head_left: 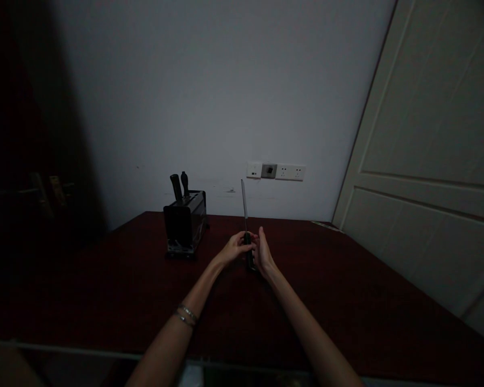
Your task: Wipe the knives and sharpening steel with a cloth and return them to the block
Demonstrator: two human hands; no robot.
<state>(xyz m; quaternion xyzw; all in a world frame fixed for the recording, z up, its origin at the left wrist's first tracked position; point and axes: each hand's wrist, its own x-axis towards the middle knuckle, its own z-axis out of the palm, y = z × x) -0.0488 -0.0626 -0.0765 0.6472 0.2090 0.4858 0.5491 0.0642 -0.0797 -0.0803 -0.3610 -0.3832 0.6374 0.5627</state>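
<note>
Held upright in front of me is a knife (244, 201), its thin blade pointing up and its dark handle low near the tabletop. My left hand (234, 248) pinches the upper handle between thumb and fingers. From the other side, my right hand (263, 256) is against the same handle; its fingers curl towards it while one digit points up. Part of the handle is hidden by the fingers. To the left stands a dark knife block (185, 220) with two black handles (180, 186) sticking out of its top.
The dark red table (306, 290) reaches back to a pale wall (210, 97). A row of sockets and switches (276, 171) is set in the wall behind the knife. A pale panelled door (431, 161) leans in on the right. The room is dim.
</note>
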